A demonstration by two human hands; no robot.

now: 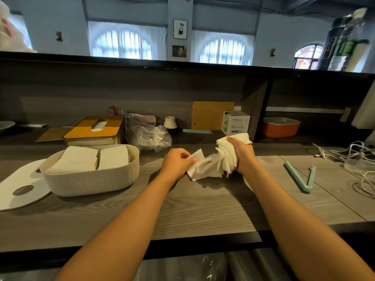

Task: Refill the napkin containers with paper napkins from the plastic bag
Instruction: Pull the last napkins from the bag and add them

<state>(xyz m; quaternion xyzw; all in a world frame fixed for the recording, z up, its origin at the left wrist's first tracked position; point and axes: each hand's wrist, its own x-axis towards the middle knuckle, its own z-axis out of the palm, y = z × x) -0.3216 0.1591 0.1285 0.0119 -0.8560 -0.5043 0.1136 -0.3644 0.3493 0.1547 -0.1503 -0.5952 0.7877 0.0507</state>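
Note:
A fanned stack of white paper napkins is held over the middle of the grey wooden counter. My right hand grips the stack's right side. My left hand pinches a few loose napkins at the stack's left end; they look blurred. To the left stands a cream oval napkin container with two napkin piles inside, its white lid lying flat beside it. A crumpled clear plastic bag lies behind, near a second container with a yellow lid.
A pale green bag clip lies open at the right, with tangled white cables beyond it. An orange box, a small white carton, a brown board and another clip stand along the back wall.

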